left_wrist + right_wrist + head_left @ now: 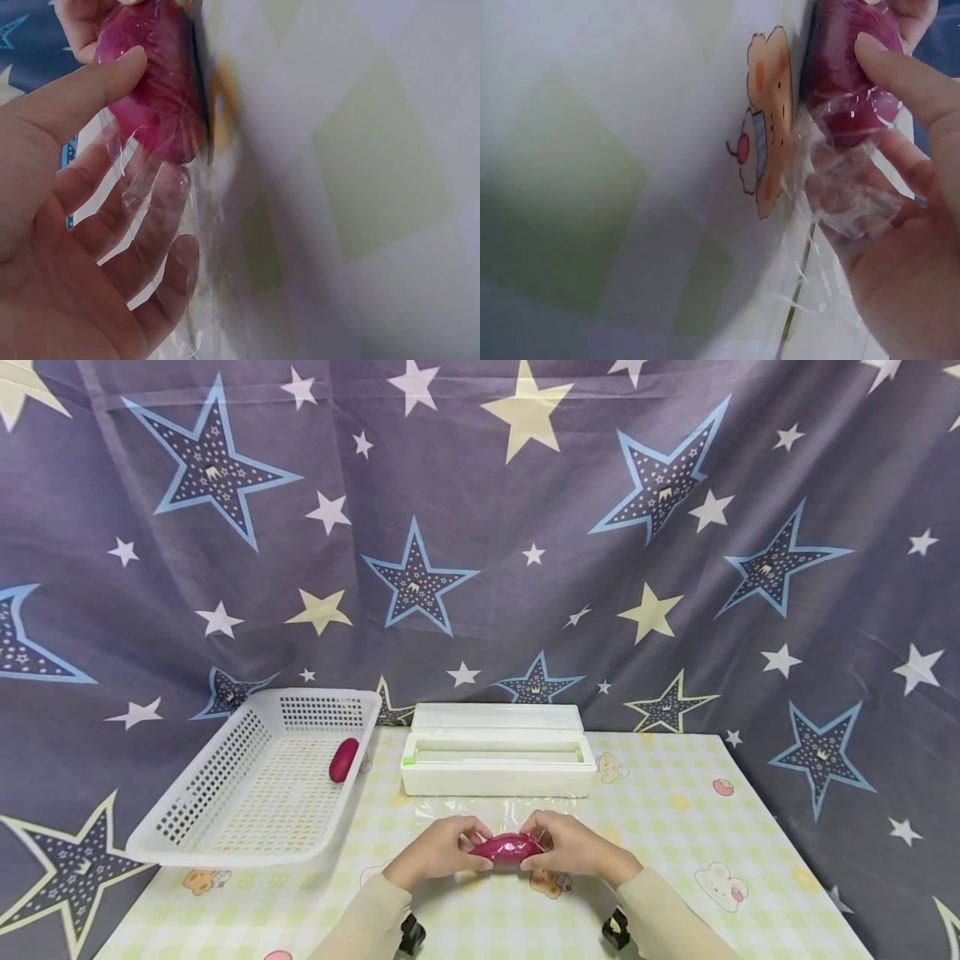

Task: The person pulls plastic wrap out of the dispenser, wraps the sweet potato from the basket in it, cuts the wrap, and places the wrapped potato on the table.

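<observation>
A purple-red sweet potato (507, 850), oblong and glossy, lies wrapped in clear cling film (847, 187) low over the table in front of me. My left hand (444, 850) holds its left end, thumb on the near side and fingers behind, as the left wrist view shows. At the other end my right hand (567, 847) grips it the same way, thumb pressing the film-covered skin. Loose film hangs past both ends and over the fingers. Part of the film sheet lies flat behind the hands.
A white cling film box (495, 779), lid up, stands just behind the hands. To the left, a white plastic basket (142, 847) with perforated sides holds another purple-red sweet potato (343, 760). A checked cloth (675, 860) covers the table; a star-patterned curtain (480, 485) hangs behind.
</observation>
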`<state>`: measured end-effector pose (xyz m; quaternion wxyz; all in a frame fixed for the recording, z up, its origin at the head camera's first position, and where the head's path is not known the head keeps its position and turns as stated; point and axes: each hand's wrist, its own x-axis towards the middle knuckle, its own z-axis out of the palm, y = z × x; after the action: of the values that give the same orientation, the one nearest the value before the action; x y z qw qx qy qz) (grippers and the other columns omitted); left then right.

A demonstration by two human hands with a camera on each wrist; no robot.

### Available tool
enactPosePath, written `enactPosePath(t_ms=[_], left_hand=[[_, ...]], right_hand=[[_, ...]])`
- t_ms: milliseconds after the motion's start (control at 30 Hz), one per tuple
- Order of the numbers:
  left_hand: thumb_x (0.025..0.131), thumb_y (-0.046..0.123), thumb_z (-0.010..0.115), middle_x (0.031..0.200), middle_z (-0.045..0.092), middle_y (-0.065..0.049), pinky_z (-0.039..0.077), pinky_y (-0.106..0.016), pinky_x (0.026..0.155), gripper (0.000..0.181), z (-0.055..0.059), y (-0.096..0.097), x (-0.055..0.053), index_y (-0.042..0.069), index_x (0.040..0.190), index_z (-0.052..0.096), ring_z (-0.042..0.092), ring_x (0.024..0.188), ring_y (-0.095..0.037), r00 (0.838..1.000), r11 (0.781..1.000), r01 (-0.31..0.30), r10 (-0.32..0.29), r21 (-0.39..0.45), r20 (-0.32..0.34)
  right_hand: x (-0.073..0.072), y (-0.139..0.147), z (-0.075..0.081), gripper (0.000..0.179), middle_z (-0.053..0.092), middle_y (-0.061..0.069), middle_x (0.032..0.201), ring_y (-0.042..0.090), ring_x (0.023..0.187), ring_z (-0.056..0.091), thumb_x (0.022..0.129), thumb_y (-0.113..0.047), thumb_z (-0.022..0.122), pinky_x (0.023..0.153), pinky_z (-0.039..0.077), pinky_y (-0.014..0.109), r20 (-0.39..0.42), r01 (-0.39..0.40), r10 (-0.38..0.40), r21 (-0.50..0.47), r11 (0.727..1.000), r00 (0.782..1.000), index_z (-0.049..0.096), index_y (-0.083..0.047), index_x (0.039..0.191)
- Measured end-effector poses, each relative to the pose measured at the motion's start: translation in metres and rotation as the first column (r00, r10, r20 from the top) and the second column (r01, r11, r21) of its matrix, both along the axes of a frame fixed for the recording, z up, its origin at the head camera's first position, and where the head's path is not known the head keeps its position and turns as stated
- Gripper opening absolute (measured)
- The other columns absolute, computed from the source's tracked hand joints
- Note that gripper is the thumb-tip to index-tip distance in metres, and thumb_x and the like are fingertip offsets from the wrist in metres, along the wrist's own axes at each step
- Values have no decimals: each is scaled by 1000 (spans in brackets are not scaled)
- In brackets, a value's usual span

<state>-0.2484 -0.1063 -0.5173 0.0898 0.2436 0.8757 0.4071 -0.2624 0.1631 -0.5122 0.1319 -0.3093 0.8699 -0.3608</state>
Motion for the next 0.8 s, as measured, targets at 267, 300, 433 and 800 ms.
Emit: enactPosePath(t_ms=[267, 300, 433, 800], left_hand=[[88, 27, 78, 91, 65, 4, 48, -32, 71, 25, 8, -3, 8, 15, 109, 72, 58, 81, -13, 994, 998, 51, -53, 23, 91], [89, 27, 77, 91, 65, 4, 48, -32, 71, 25, 8, -3, 8, 15, 109, 72, 59, 81, -13, 994, 998, 55, -57, 24, 95], [92, 30, 73, 92, 66, 5, 49, -34, 72, 25, 7, -4, 6, 13, 112, 73, 59, 81, -13, 994, 999, 39, -41, 16, 100], [98, 33, 65, 109, 71, -4, 52, -44, 83, 33, 9, -4, 3, 8, 119, 72, 62, 94, -18, 997, 998, 13, -9, -54, 72]], right_hand=[[1, 5, 4, 26, 65, -6, 91, 10, 81, 61, 90, -29, 76, 73, 52, 28, 94, -57, 59, -23, 998, 994, 65, -15, 110], [1, 5, 4, 25, 65, -7, 91, 10, 80, 60, 92, -29, 75, 72, 51, 28, 99, -57, 59, -18, 998, 993, 65, -16, 110], [-1, 5, 6, 22, 65, -6, 90, 10, 75, 58, 95, -33, 70, 69, 49, 27, 120, -42, 41, 9, 999, 992, 67, -16, 109], [-9, 4, 10, 26, 65, -1, 98, 17, 87, 60, 101, -36, 59, 76, 51, 38, 239, 10, -15, 22, 1000, 971, 60, -17, 119]])
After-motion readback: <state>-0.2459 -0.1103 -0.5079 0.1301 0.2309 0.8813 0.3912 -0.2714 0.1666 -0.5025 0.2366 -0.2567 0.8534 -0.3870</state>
